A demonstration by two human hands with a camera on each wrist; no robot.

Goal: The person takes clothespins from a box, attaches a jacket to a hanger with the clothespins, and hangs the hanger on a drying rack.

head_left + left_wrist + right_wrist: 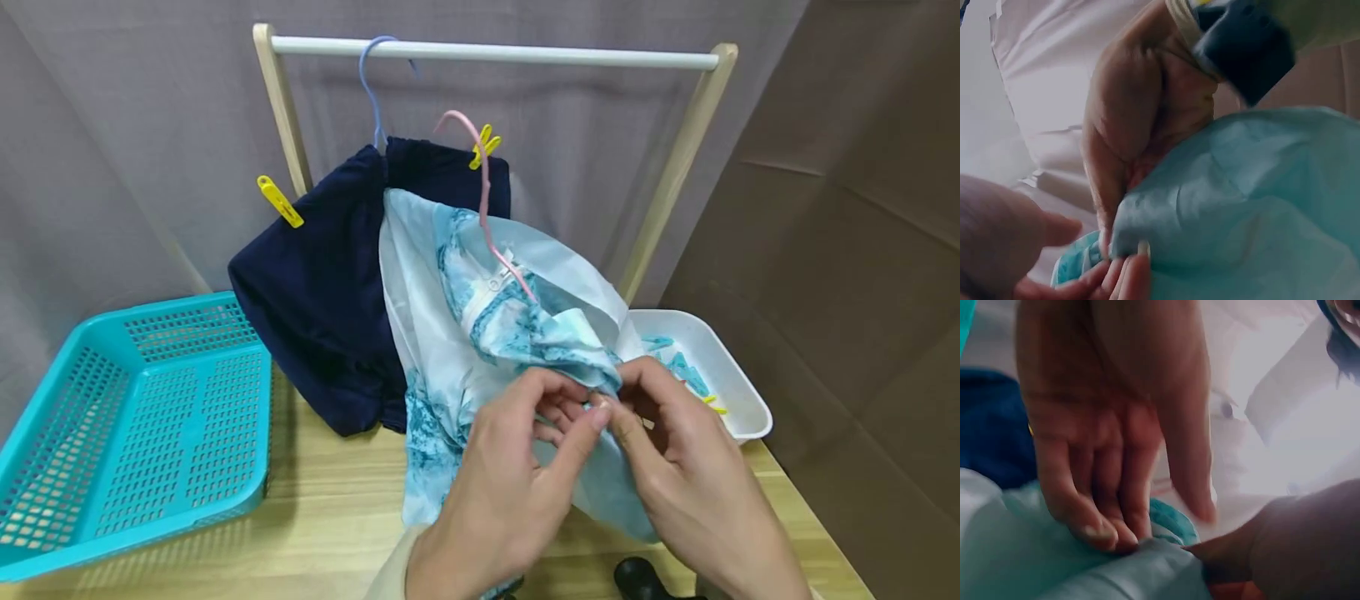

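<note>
Above the wooden tabletop (330,492), gripped the edge of the patterned pale-blue garment (495,333) between thumb and fingers of the right hand (693,475). Touched the same edge with bent fingers of the left hand (506,479) (could not tell whether pinching). Held that garment, with the pink hanger (485,187) beside its zip (491,292), just in front of the navy clothing (322,308) on the rack (495,52). Saw the turquoise basket (187,417) leftward, the white tray (738,392) of pegs (686,371) rightward.
</note>
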